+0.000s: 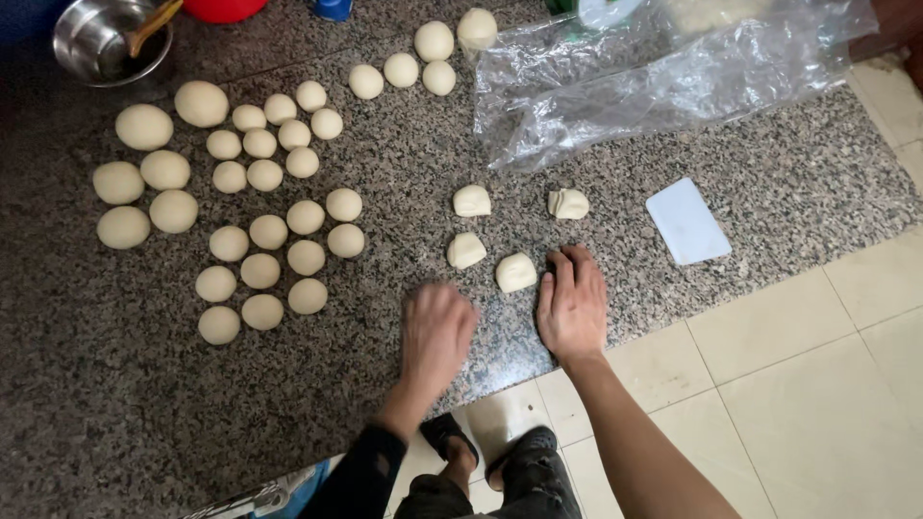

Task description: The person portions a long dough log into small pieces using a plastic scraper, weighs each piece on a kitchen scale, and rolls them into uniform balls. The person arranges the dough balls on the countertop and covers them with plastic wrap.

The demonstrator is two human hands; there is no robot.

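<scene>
Fingers: right hand (571, 306) flat on the granite slab (404, 173), fingers together; left hand (437, 332) blurred, grip unclear.
Dough: cut dough piece (516, 273) just beside the right fingertips.
Nearby: rolled dough balls (269, 231), white scraper (687, 221).

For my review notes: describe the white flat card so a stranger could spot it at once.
On the speckled granite slab, look right of the four rough-cut dough pieces, below the crumpled clear plastic bag. The white scraper card lies there alone, flat and rectangular, unlike the rounded dough.
</scene>
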